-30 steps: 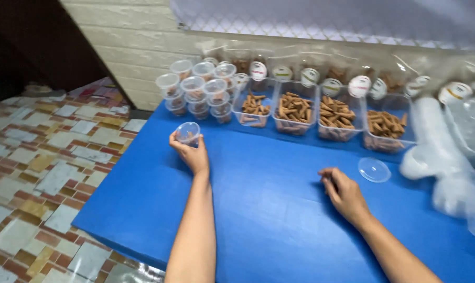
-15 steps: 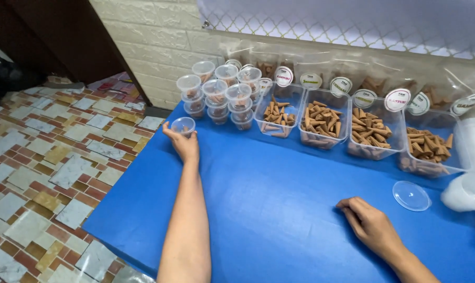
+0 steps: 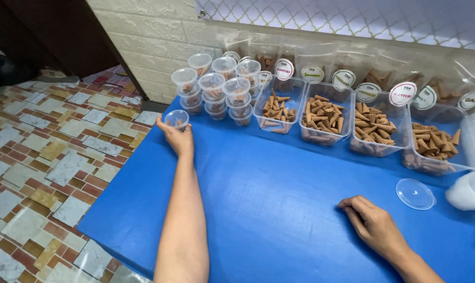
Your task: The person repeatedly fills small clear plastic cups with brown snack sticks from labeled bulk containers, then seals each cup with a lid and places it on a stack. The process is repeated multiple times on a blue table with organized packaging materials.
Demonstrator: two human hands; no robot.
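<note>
— At the blue table's far left corner, what does the left hand hold?
— A small clear cup, fingers closed round it, just off the stacked cups. It looks empty.
— And the right hand?
— Flat on the table, fingers curled, gripping nothing; a loose round lid lies near it.
— Which step, by your judgement?
— A cup is being carried at the stack. Setting it straight there needs a steady wrist, since the stack stands close.
— Containers?
— Four clear tubs along the back, each partly filled with brown cones. The stacked cups seem to hold some too.
</note>
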